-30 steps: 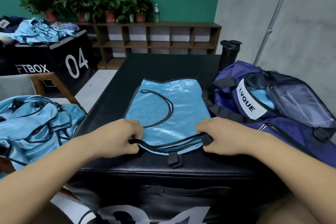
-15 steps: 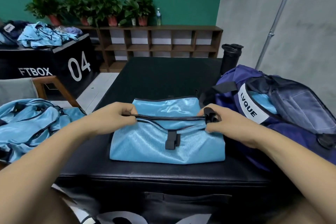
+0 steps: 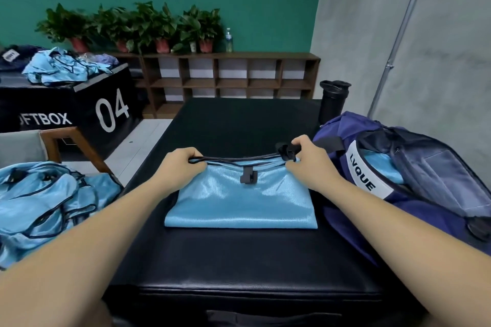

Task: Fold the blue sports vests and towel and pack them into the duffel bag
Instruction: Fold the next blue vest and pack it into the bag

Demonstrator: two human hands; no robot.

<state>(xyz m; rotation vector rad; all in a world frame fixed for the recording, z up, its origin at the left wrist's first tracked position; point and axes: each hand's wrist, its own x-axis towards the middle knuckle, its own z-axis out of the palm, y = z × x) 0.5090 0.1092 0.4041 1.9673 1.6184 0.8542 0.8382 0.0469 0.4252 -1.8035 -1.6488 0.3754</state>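
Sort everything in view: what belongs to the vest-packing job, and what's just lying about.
Job: folded vest, gripped at its far edge by left hand and right hand; duffel bag; heap of unfolded vests at left.
Lying about: black tumbler, potted plants, wooden shelf, water bottle, box marked 04.

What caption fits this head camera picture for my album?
Left hand and right hand pinch the far edge of a folded blue vest on a black box, beside the open duffel bag.
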